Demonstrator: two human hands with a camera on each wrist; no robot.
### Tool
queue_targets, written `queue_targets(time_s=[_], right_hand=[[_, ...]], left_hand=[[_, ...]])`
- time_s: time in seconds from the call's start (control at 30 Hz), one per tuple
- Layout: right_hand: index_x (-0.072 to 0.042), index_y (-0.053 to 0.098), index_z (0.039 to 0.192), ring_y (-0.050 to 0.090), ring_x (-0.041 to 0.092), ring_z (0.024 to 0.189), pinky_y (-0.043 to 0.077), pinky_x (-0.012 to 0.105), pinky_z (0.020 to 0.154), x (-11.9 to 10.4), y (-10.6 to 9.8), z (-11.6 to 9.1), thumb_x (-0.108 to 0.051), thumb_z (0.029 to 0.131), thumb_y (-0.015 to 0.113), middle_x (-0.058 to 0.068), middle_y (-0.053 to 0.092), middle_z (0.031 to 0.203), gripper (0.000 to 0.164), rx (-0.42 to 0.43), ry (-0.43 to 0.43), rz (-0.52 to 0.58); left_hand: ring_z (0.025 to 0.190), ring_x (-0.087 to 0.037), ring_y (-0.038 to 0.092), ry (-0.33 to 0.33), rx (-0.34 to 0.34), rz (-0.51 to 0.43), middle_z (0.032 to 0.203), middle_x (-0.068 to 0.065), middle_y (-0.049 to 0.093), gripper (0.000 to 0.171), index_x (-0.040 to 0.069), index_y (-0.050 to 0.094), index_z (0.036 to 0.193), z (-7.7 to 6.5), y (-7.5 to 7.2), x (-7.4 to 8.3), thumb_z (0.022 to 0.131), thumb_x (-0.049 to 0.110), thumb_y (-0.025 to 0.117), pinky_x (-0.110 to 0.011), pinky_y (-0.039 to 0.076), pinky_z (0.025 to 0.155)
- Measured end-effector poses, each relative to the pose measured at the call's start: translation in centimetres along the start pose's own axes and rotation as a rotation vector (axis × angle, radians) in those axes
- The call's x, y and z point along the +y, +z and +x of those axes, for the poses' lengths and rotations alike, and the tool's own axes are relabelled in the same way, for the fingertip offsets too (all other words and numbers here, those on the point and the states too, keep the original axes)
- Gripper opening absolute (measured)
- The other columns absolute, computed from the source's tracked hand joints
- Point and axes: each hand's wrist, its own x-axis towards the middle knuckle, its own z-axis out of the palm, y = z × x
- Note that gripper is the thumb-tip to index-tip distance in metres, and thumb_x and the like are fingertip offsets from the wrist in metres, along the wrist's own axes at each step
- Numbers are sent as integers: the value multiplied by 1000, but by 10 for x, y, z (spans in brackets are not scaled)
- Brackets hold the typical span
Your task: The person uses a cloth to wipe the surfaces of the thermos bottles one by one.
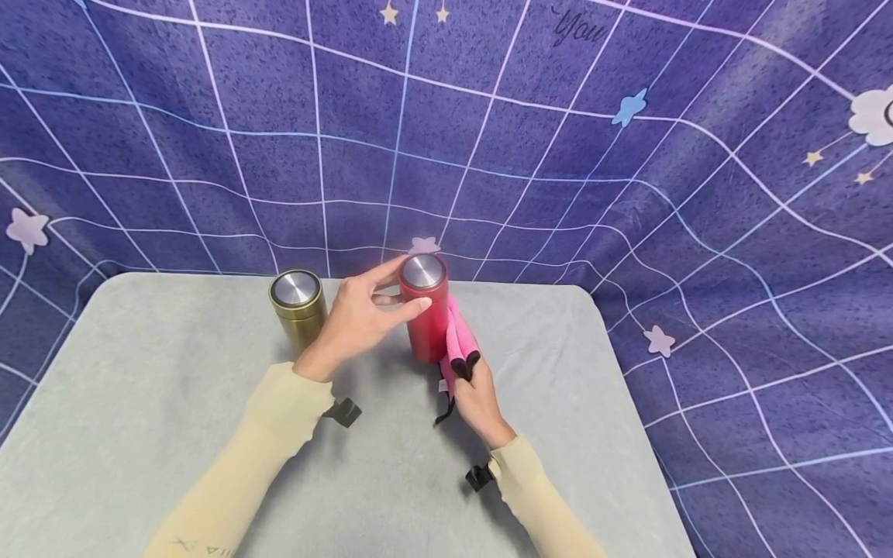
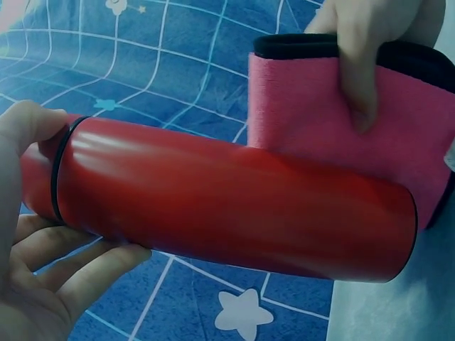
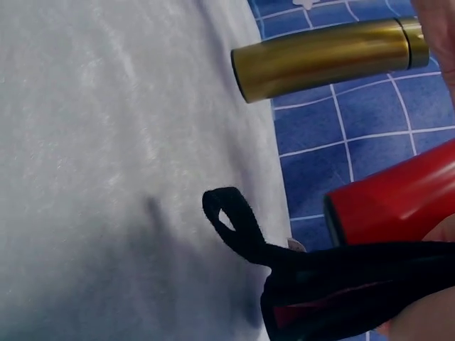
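A red thermos with a steel-topped lid is held near its top by my left hand. The thumb lies on the near side of the bottle, and the other fingers go round the opposite side. The bottle's base seems to be off the table. Close against its right side is a folded pink cloth with black trim. My right hand pinches this cloth by its trimmed edge, thumb on the outside. A black loop sticks out from the trim in the right wrist view.
A gold thermos stands upright on the grey table, left of the red one and partly behind my left wrist. Behind the table hangs a blue-purple curtain with grid lines and stars; it also runs along the right side.
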Motion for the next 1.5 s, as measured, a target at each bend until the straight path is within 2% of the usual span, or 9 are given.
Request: queue_targets(time_s=[0.2,0.33,0.5,0.63,0.8,0.97,1.1,1.27,1.5], right_hand=[[-14,39,167,56,20,122,47,21,90,-10,-2,1,6,101,54,4,55,158,70,-13,-51,36],[-13,38,167,66,33,100,52,24,70,-18,-4,2,5,103,54,14,64,138,68,-18,-64,58],[-14,37,167,66,48,80,52,25,61,-29,-8,2,6,103,52,24,65,122,69,-29,-64,105],[-13,38,167,67,45,79,54,26,63,-38,-11,2,7,102,51,25,66,122,69,-31,-79,111],[-5,49,157,64,37,74,50,25,60,-48,-14,0,5,102,51,22,62,91,55,-14,-63,72],[-4,45,161,61,34,84,52,26,67,-58,-16,-1,7,102,50,21,63,105,60,0,-94,61],[0,45,160,63,25,104,53,22,85,-63,-17,-3,8,99,50,19,66,127,61,23,-144,42],[-2,39,164,46,20,150,37,27,125,-55,-17,-1,19,95,48,10,45,167,73,26,-362,17],[2,57,152,46,47,148,34,46,130,-29,-20,1,9,88,57,26,50,159,64,110,-785,-141]], left_hand=[[113,-24,77,19,-6,19,141,-5,71,71,19,63,152,-1,5,-4,87,29,91,-38,64,95],[113,-24,77,31,-1,33,141,-4,71,71,20,63,151,-2,7,-6,87,30,92,-32,64,93],[112,-26,77,49,2,38,140,-7,71,70,17,64,151,-2,9,-7,87,27,91,-32,65,92],[111,-29,77,42,0,34,141,-10,71,71,14,63,151,-3,10,-8,87,26,92,-40,65,92],[112,-31,77,42,1,16,140,-12,71,70,13,64,150,-3,12,-10,86,24,92,-50,64,93],[112,-31,77,42,-4,-2,140,-12,71,70,12,64,150,-4,12,-11,87,22,92,-51,64,94],[113,-31,76,41,0,0,141,-11,70,71,10,63,150,-4,12,-11,87,23,92,-39,65,92],[115,-29,76,13,16,-1,137,-9,73,67,11,66,148,-4,12,-13,87,21,92,-34,65,92],[120,-30,73,-69,60,55,127,-8,78,63,15,69,145,-1,12,-14,87,27,91,-51,64,95]])
